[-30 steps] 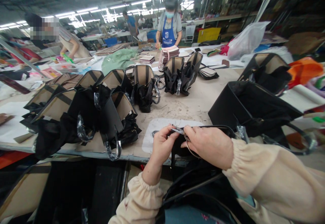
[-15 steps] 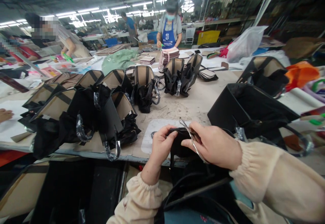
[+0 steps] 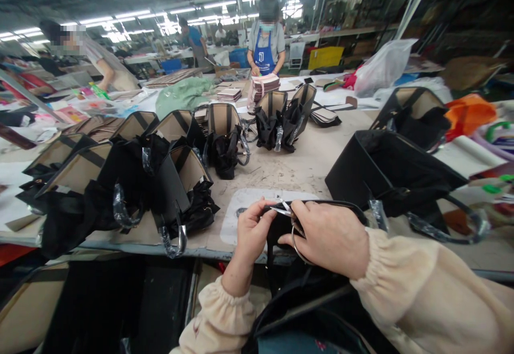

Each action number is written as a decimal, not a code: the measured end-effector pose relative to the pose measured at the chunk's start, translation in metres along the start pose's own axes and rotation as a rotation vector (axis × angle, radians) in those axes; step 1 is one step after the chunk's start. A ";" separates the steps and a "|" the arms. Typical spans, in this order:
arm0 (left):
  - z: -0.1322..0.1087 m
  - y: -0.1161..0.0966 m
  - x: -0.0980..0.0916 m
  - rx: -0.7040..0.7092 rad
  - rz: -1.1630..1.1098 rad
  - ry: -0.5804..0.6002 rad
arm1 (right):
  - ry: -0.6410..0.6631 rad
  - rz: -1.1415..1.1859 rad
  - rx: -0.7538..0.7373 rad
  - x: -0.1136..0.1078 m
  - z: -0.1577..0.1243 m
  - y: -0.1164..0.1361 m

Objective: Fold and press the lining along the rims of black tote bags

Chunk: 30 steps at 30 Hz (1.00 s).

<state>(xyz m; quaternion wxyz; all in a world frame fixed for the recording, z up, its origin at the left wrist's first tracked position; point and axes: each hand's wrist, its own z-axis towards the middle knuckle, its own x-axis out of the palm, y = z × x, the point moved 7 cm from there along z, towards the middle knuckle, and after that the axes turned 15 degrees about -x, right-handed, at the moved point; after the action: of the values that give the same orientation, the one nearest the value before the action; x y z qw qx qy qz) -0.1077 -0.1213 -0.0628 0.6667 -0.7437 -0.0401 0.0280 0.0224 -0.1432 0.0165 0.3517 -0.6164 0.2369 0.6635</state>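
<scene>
My left hand (image 3: 252, 228) pinches the upper edge of a black bag (image 3: 305, 290) that rests against the table's near edge in front of me. My right hand (image 3: 327, 236) is closed round small metal scissors (image 3: 286, 209), their blades pointing left over the bag's edge, close to the left fingertips. A thin black handle strap (image 3: 341, 204) arcs behind my right hand. Both sleeves are cream coloured.
Several black and tan bags (image 3: 120, 172) with wrapped handles stand on the table (image 3: 305, 166) to the left and centre. A large black bag (image 3: 393, 172) lies on the right. Across the table a person in a blue apron (image 3: 265, 49) handles a stack of panels.
The scissors tipped upright half a second ago and now lie flatter, pointing left again at the bag's edge. My left hand has kept its pinch on the bag.
</scene>
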 end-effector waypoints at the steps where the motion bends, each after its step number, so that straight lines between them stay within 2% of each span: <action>1: 0.000 0.000 0.000 0.002 -0.002 -0.007 | 0.008 -0.001 -0.003 0.000 0.000 0.000; 11: -0.006 0.001 -0.002 0.010 0.020 -0.056 | 0.025 -0.025 -0.062 -0.002 0.003 0.007; 20: -0.006 0.010 -0.004 -0.001 0.006 -0.050 | 0.024 -0.020 -0.162 -0.003 0.002 0.010; 27: -0.009 0.000 -0.002 0.043 0.040 -0.002 | 0.046 -0.032 -0.075 -0.005 -0.005 0.004; 30: -0.009 0.001 -0.002 0.040 0.034 -0.012 | 0.058 -0.023 -0.088 -0.004 -0.005 0.005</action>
<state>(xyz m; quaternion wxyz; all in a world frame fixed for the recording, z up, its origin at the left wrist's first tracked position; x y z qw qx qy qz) -0.1091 -0.1306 -0.0624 0.6807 -0.7305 -0.0310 0.0446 0.0221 -0.1506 0.0195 0.3248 -0.6530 0.2105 0.6509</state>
